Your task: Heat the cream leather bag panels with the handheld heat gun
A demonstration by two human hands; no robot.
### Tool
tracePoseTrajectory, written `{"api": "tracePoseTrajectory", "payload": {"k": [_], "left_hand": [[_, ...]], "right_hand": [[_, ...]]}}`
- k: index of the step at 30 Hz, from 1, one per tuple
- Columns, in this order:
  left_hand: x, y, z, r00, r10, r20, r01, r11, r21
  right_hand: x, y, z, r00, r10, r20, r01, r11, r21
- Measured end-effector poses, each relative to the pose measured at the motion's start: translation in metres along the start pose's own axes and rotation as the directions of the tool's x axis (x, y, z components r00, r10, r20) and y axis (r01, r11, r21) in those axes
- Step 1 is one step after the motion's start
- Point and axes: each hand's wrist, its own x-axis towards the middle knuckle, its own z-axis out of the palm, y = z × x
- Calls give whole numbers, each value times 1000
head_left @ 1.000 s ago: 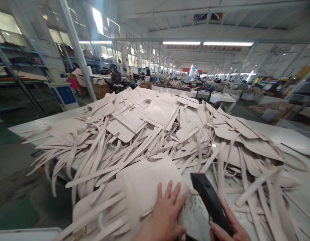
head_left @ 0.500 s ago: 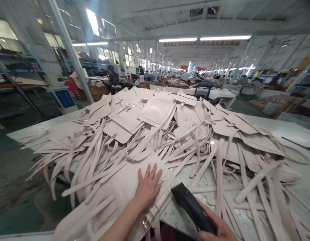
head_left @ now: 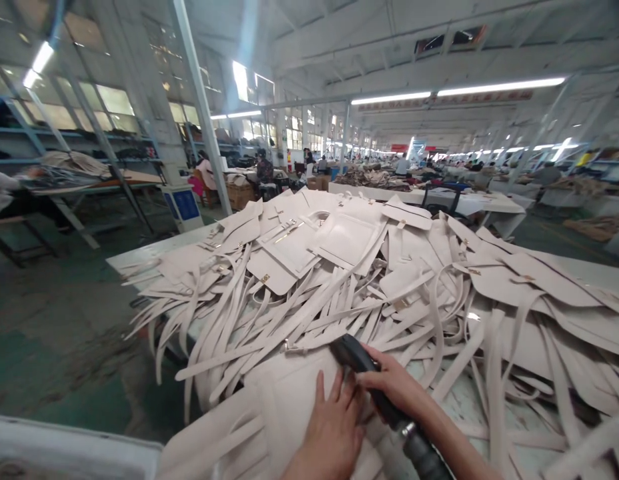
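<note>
My left hand (head_left: 334, 420) lies flat with fingers spread on a cream leather bag piece (head_left: 289, 400) at the near side of the table. My right hand (head_left: 397, 377) is wrapped round a black curved handheld tool (head_left: 372, 373) with a thick ribbed black hose or cable sleeve (head_left: 424, 453) at its lower end. The tool's head is over the far edge of the bag piece, just beyond my left fingertips; whether it touches cannot be told. Loose cream straps (head_left: 224, 333) lie beside the piece, and a metal buckle (head_left: 288, 345) shows at its far edge.
A large heap of cream bag pieces (head_left: 349, 233) with flaps and gold fittings covers the table (head_left: 154, 250). Straps hang over its left edge. A chair (head_left: 439, 197) stands behind. At far left a seated person (head_left: 9, 193) is near another table.
The view has turned left. My right hand has brought the black tool from the right side of the bag piece to its far edge. My left hand still lies flat on the piece.
</note>
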Motion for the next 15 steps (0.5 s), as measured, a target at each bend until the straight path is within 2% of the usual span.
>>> {"api": "tracePoseTrajectory", "payload": {"k": [3,6,9,15], "left_hand": [[1,1,0,1000,-23,12,24,999,-35],[1,-1,-1,1000,-23,10,23,999,-45],[1,-3,-1,1000,-16,10,17,998,-63],[0,-8,4,999,31,20,-27,984,-175]], "right_hand": [[30,-5,-1,1000,6,29,-6,1000,8],[46,-7,-2,999,-14,-47,14,1000,13],[43,-7,-4,997,-24,-75,25,1000,8],[31,0,0,993,84,79,-79,994,-75]]}}
